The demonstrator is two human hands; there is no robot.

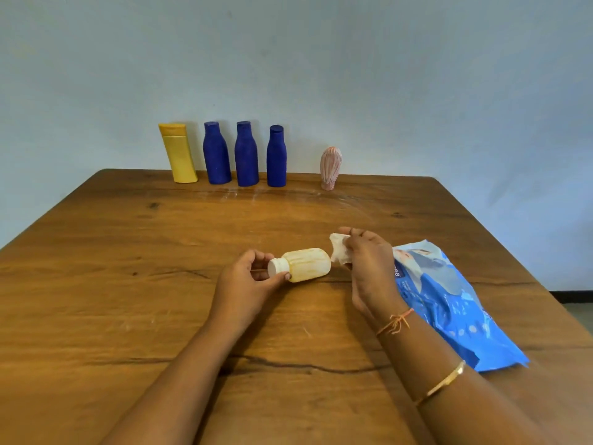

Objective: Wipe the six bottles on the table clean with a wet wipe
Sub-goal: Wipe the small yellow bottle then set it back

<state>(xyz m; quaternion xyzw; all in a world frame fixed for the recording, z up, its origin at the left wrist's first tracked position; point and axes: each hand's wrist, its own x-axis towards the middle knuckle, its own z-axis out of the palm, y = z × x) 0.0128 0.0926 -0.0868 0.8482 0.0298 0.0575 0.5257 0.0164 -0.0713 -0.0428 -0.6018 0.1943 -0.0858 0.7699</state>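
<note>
Bottle [307,264] in left hand [245,285], wipe [339,252] right hand [370,268]

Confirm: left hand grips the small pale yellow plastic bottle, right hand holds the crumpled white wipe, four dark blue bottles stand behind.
Not four: the head view shows three dark blue plastic bottles. Left hand gripping the pale yellow bottle, right hand holding the wipe: correct.

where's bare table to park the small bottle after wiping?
Free: the table left of the left hand; the wide strip between the blue bottles and the hands. Crowded: back edge, from tall yellow bottle to pink bottle; right side, where the wipes pack lies by the right hand.
</note>
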